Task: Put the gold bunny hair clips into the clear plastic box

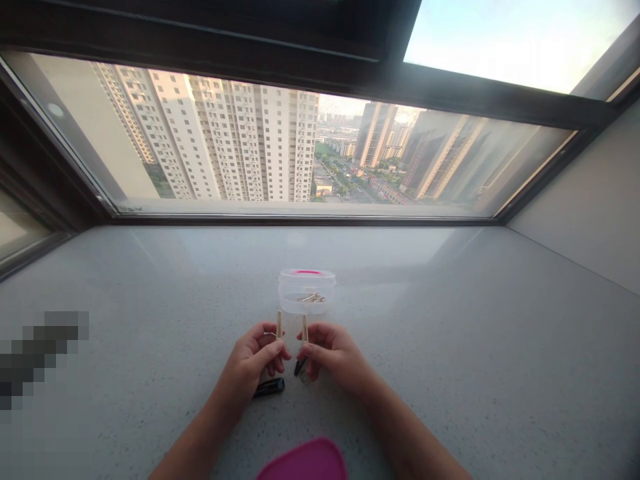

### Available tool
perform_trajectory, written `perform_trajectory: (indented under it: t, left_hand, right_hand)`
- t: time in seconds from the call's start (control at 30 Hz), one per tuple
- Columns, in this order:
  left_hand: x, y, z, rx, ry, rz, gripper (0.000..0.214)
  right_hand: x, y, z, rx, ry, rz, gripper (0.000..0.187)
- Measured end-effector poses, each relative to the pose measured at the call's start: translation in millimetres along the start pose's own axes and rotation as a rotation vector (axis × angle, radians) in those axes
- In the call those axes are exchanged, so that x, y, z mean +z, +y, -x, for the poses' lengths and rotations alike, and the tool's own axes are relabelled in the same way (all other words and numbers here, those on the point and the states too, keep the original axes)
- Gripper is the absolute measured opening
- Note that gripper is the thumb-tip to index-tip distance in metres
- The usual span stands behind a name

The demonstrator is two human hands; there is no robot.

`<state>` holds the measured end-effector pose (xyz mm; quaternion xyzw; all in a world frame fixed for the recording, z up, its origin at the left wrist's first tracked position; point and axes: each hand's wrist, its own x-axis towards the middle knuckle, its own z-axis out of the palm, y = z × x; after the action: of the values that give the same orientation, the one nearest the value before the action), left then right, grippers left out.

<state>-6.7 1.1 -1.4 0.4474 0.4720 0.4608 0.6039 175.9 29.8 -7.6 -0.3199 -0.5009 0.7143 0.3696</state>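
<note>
My left hand (260,350) pinches a slim beige clip (279,325) upright between thumb and fingers. A matching upright beige clip (305,328) is gripped by my right hand (330,348), a short gap away from the first. Just beyond both hands stands a clear plastic box (286,293) with several thin metallic pieces (314,298) inside; their exact kind is too small to tell. A glossy black object (270,387) lies below my left hand, partly hidden by it. By my right fingers is a small black piece (299,366) with a thin ring (304,377) beside it.
A bright pink lid-like piece (307,460) lies at the near edge of view, cut off by the frame. Everything rests on a speckled pale countertop (450,347). A dark window frame (310,221) bounds its far side, and a white wall (590,193) the right.
</note>
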Motion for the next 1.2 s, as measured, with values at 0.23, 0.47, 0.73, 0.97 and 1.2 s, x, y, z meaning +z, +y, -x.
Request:
perform_trajectory:
  t: [0.23, 0.47, 0.73, 0.97, 1.2]
  left_hand:
    - [0.4, -1.1, 0.4, -0.003, -0.003, 0.002, 0.018]
    - [1.7, 2.1, 1.0, -0.007, 0.002, 0.004, 0.019]
    - [1.9, 1.8, 0.5, -0.006, 0.003, 0.007, 0.018]
    - [2.1, 2.0, 0.3, -0.011, 0.0, 0.009, 0.018]
    - [2.1, 1.1, -0.1, -0.012, -0.002, 0.005, 0.018]
  right_hand:
    - [1.3, -2.1, 0.3, 0.003, -0.006, 0.017, 0.034]
    - [0.6, -0.5, 0.3, 0.014, -0.016, 0.004, 0.03]
    - [-0.4, -0.8, 0.3, 0.006, -0.026, 0.021, 0.029]
    - [-0.6, 0.2, 0.3, 0.009, -0.017, 0.018, 0.03]
    - [-0.1, -1.1, 0.5, 0.005, -0.025, 0.011, 0.028]
